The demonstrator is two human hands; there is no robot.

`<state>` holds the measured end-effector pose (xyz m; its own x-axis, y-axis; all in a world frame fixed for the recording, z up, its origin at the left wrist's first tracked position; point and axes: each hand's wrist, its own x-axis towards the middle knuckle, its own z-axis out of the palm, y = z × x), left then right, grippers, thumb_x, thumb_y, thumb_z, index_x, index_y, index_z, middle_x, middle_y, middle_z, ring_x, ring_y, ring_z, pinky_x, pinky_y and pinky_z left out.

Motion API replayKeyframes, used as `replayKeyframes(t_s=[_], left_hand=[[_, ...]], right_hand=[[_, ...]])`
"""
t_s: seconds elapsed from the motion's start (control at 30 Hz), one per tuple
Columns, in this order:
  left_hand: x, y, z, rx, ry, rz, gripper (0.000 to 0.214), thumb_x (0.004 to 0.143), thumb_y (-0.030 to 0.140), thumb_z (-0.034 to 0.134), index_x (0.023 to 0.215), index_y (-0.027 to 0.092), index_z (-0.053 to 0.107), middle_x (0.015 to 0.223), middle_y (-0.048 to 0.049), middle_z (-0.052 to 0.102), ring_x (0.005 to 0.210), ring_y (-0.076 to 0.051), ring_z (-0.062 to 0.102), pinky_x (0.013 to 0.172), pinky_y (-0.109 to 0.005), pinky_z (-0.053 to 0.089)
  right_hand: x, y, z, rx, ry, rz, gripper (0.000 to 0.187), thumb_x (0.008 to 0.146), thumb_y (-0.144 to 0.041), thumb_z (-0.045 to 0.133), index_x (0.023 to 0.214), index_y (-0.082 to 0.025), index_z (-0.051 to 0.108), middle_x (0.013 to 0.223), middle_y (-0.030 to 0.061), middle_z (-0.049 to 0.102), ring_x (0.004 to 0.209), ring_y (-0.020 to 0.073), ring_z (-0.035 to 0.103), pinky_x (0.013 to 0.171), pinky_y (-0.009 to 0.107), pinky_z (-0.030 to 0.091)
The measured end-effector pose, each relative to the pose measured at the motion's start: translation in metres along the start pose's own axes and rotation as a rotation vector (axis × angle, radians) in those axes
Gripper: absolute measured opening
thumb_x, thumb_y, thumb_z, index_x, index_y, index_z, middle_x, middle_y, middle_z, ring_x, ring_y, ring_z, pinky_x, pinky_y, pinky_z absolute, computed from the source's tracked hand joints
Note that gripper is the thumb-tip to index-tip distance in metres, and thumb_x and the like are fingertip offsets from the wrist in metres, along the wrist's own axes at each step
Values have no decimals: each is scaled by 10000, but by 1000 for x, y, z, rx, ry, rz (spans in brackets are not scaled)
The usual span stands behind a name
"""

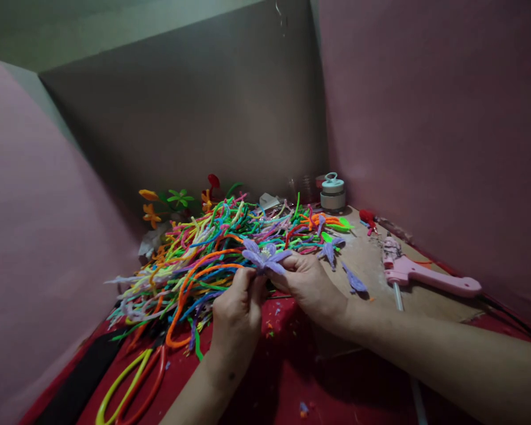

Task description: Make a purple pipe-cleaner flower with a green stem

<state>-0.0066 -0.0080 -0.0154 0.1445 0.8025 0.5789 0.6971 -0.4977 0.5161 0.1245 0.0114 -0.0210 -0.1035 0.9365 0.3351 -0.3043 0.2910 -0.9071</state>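
Observation:
Between my two hands is a purple pipe-cleaner flower [265,255] with a pale centre and spread petals. My left hand [239,298] pinches it from below, fingers closed under the bloom. On the other side, my right hand [307,286] has thumb and fingers closed on a petal at the flower's right. Just behind lies a big heap of coloured pipe cleaners [203,248]. Loose purple petals [354,278] rest on the brown board right of my hands, and more purple pieces [330,252] lie by the heap.
A pink glue gun [429,277] with a glue stick lies at the right, its cord trailing off. Scissors [135,383] with yellow and red handles sit front left. A lidded jar [333,195] stands at the back. Finished-looking flowers [153,206] are behind the heap. Pink walls enclose both sides.

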Motion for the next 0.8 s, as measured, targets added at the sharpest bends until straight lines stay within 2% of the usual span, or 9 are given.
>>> replayKeyframes(t_s=[0.1,0.2,0.33,0.43,0.6,0.67,0.8], left_hand=[[0,0,0,37,22,24,128,846,252,436,791,175,522,566,37,490,451,-91,444,482,-205,349],[1,1,0,-9,20,-23,141,855,253,416,774,176,502,563,39,475,455,-93,434,483,-210,350],[1,4,0,-155,-34,-143,170,857,282,415,752,179,501,544,44,449,459,-94,413,466,-212,347],[3,5,0,-400,-112,-260,219,855,308,430,679,183,467,494,57,414,419,-82,382,417,-201,333],[8,4,-4,-913,-269,-483,297,824,360,505,613,180,398,464,78,351,352,-48,282,317,-168,287],[9,3,-5,-1005,-295,-538,284,803,353,544,631,174,408,464,86,335,344,-35,261,303,-149,267],[10,-6,-6,-1084,-353,-564,254,779,351,585,668,160,461,448,91,337,332,-23,256,295,-130,266]], right_hand=[[-2,1,-1,-199,50,-110,164,754,-285,603,698,-181,717,746,21,587,755,141,517,703,275,421],[-3,4,1,-195,59,-134,149,760,-209,572,727,-198,717,712,2,574,740,130,516,712,270,417],[0,5,3,88,17,-30,139,696,-255,644,790,-185,718,679,-5,603,702,128,524,702,277,423],[2,0,3,262,-22,97,229,602,-324,722,756,-153,722,682,12,633,629,120,517,644,276,425],[3,-7,1,273,8,172,213,540,-262,749,724,-158,726,652,-5,643,599,102,506,623,252,402],[4,-5,0,278,-3,218,206,526,-234,755,711,-151,723,640,-6,642,577,95,496,604,245,386],[6,0,-3,373,-48,336,226,502,-280,778,652,-130,700,559,-8,613,506,90,479,549,247,371]])
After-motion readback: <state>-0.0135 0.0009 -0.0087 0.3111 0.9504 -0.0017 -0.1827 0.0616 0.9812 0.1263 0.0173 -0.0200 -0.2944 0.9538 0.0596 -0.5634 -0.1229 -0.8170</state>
